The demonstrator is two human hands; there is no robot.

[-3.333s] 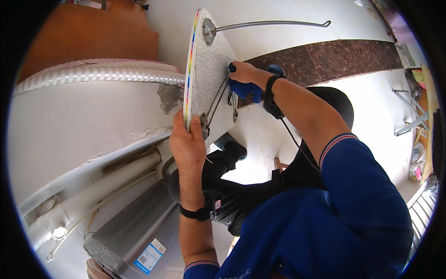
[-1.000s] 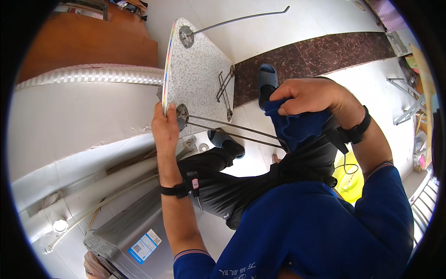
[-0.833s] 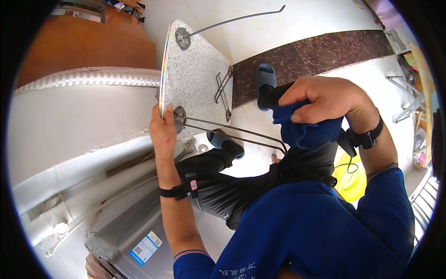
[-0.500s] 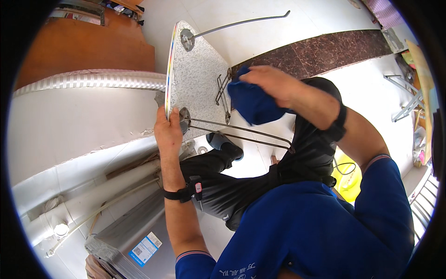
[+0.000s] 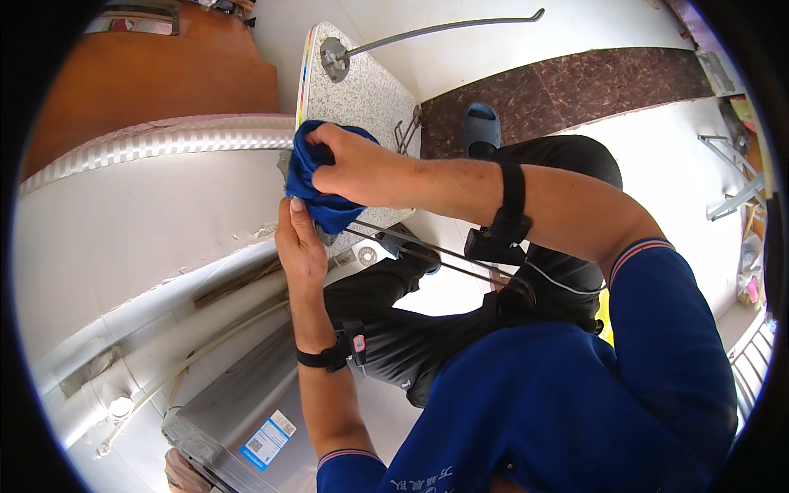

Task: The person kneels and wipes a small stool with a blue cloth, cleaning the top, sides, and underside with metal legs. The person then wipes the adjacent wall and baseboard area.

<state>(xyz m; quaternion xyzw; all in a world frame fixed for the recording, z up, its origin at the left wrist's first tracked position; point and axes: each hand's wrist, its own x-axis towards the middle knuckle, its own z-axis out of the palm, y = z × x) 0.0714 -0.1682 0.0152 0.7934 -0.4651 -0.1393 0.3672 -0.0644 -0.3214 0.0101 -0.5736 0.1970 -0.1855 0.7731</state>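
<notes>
The right hand point(image 5: 362, 168) is pinching the bunched blue cloth point(image 5: 335, 215) right up against the edge of the speckled board point(image 5: 370, 90), tilted up at the frame's upper centre. Just below, the left hand point(image 5: 301, 242) pinches that edge too, its contact seemingly half hidden. One metal leg point(image 5: 444, 29) juts toward the upper right.

looks like a home: slippers point(image 5: 482, 125), pale tiled floor point(image 5: 460, 64)

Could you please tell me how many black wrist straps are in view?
2. One strap circles the left forearm; the other strap circles the right forearm, whose hand holds the blue cloth. Others could be hidden.
</notes>
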